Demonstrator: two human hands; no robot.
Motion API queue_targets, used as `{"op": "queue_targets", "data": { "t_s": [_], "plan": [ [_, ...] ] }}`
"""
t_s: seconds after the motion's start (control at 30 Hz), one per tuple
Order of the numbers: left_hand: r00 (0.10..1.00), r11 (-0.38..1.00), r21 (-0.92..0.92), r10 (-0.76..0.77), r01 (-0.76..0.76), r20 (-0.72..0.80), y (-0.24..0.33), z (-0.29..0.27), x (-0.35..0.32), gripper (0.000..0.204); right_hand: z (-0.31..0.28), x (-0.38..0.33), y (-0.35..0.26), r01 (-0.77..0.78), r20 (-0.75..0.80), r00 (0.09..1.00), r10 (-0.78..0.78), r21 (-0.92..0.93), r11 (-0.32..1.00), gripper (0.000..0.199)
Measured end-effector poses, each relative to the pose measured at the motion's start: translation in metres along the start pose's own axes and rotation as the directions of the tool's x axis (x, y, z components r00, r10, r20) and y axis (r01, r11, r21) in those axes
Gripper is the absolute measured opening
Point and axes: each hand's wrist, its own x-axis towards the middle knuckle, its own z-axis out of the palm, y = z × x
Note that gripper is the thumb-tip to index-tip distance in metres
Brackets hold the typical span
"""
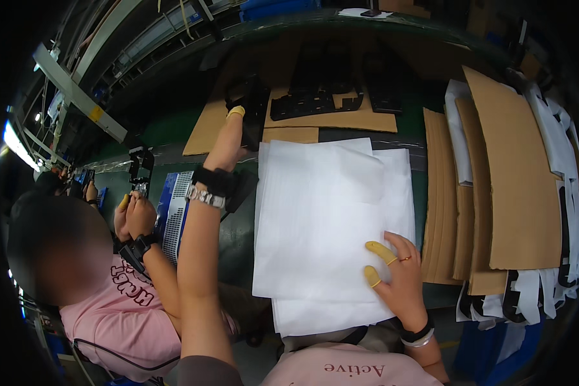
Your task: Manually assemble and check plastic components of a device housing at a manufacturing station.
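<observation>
My left hand reaches to the far side of the bench, a yellow finger cot on one fingertip. It closes at the edge of a dark black plastic part; some of its fingers are hidden. A stack of white sheets lies in front of me, its top sheets slightly out of line. On the stack's lower right rests my right hand, fingers apart and holding nothing. Yellow finger cots cover its thumb and one finger. Further black plastic parts lie on brown cardboard beyond the sheets.
Upright brown cardboard sheets, with white sheets and black parts between them, stand at the right. To my left a co-worker in a pink shirt handles a small black part. Beside them lies a blue-edged, perforated panel.
</observation>
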Motion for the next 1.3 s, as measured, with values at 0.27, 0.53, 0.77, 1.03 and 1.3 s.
{"op": "queue_targets", "data": {
  "t_s": [0.27, 0.53, 0.77, 1.03, 1.3],
  "plan": [
    [0.949, 0.849, 0.475, 0.304, -0.229, -0.085, -0.044, 0.020, 0.076, 0.049, 0.003, -0.003, 0.002, -0.017, -0.009, 1.000, 0.017, 0.016, 1.000, 0.037],
    [0.984, 0.301, 0.939, 0.014, 0.165, -0.177, -0.007, 0.033, 0.095, 0.066, -0.002, -0.006, 0.005, -0.011, -0.014, 1.000, 0.011, -0.001, 1.000, 0.036],
    [0.828, 0.282, 0.805, 0.398, -0.521, 0.396, 0.123, 0.146, 0.055, 0.049, -0.001, -0.006, 0.015, 0.022, -0.041, 0.999, -0.020, 0.052, 0.998, 0.036],
    [0.046, 0.006, 0.047, 0.371, -0.999, 0.927, 0.147, 0.382, -0.133, 0.049, 0.000, -0.017, 0.022, 0.058, -0.085, 0.995, -0.050, 0.099, 0.993, 0.039],
    [0.113, 0.056, 0.102, 0.267, -0.993, 0.957, 0.120, 0.556, -0.156, 0.062, 0.024, -0.007, 0.011, 0.072, -0.034, 0.997, -0.068, 0.138, 0.988, 0.043]
  ]
}}
